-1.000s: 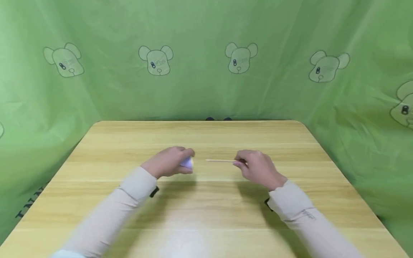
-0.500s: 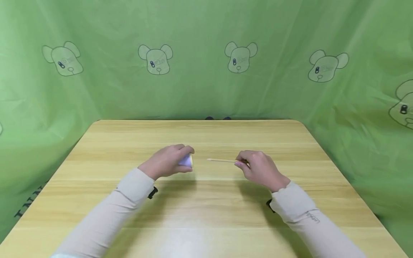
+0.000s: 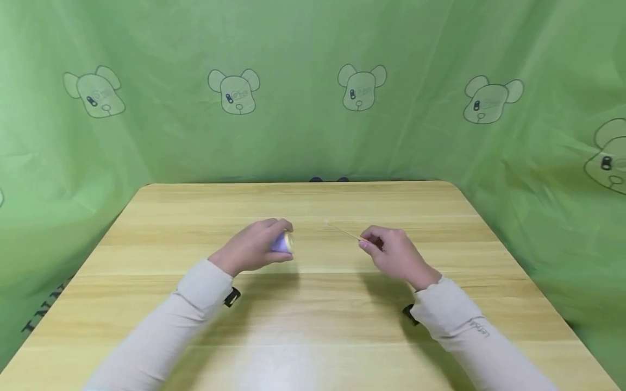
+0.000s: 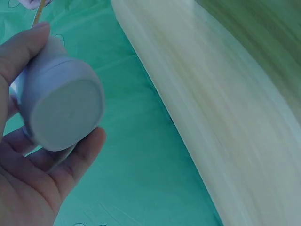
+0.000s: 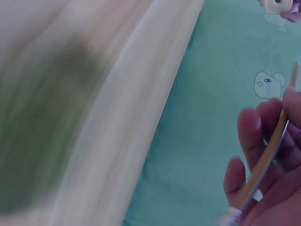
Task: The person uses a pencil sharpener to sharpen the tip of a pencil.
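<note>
My left hand grips a small lavender pencil sharpener on its side above the table, its cream end facing right. A dark hole shows in that cream end in the right wrist view. Its rounded base faces the left wrist camera. Across from it, my right hand pinches a thin tan pencil between thumb and fingers. The pencil's far tip slants up and left, apart from the sharpener. Its near end, pale and blurred, lies by my palm in the right wrist view.
Both hands are over a light wooden table. A green curtain with printed bear heads hangs behind the table and along its sides. Black straps show at both wrists.
The pencil has swung from nearly level to slanting, its tip now higher and farther back. The sharpener has turned slightly in my left hand. Both hands stay almost in place.
</note>
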Demonstrator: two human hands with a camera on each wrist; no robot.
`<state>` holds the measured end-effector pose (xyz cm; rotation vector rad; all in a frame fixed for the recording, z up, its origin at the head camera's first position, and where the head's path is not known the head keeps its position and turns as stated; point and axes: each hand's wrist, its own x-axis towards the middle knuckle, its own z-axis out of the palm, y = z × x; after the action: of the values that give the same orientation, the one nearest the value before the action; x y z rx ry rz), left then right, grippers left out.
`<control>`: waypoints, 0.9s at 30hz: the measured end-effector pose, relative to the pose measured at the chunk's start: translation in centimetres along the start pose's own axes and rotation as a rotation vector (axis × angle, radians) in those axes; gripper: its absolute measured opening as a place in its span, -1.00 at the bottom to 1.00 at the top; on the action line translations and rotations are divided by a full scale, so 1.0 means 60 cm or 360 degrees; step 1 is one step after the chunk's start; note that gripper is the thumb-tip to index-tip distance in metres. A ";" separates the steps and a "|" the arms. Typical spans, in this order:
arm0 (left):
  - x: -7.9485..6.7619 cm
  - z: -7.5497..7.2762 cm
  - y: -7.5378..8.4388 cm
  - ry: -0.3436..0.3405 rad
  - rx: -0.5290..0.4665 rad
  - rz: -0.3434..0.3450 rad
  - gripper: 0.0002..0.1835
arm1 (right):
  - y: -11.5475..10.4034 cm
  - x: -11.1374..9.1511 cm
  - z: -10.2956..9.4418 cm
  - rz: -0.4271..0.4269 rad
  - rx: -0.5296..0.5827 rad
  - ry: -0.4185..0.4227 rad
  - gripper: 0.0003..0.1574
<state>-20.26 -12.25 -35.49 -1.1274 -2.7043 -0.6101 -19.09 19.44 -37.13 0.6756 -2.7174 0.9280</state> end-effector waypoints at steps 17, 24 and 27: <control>-0.026 0.038 -0.003 0.0160 -0.0404 -0.0379 -0.39 | 0.035 -0.019 -0.005 0.0625 0.0445 0.0100 -0.67; -0.032 0.055 -0.012 0.0154 -0.0437 -0.0349 -0.40 | 0.049 -0.024 0.001 0.0822 0.0477 0.0034 -0.66; -0.032 0.060 -0.013 0.0132 -0.0459 -0.0381 -0.40 | 0.055 -0.026 0.004 0.0888 0.0509 -0.0032 -0.63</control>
<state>-19.36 -12.48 -39.54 -0.8125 -2.7621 -1.0870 -19.30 22.17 -39.58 -0.0548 -2.8502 1.5002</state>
